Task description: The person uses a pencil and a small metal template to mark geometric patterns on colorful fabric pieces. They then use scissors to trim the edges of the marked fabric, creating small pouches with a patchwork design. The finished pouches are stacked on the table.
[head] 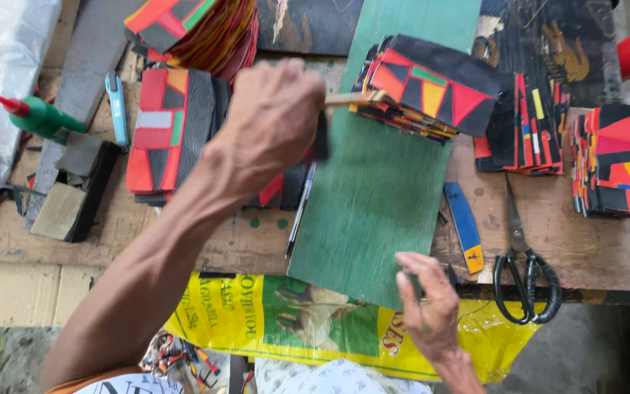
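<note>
My left hand (271, 124) is closed around a small brush (351, 98) with a pale wooden handle. Its dark bristles point down at the left edge of a long green sheet (373, 190); the hand is blurred. The sheet lies lengthwise on a worn wooden board (585, 248). At the sheet's near edge my right hand (428, 306) rests with its fingers pressing the green corner. A stack of red, black and yellow patchwork pieces (432, 87) lies on the sheet's far part, just right of the brush.
More patchwork stacks sit at left (169, 131), top (198, 29) and right (614, 160). Black-handled scissors (526, 277) and a blue cutter (464, 226) lie right of the sheet. A pen (299, 215), a green glue bottle (38, 117) and a yellow sack (293, 321) are nearby.
</note>
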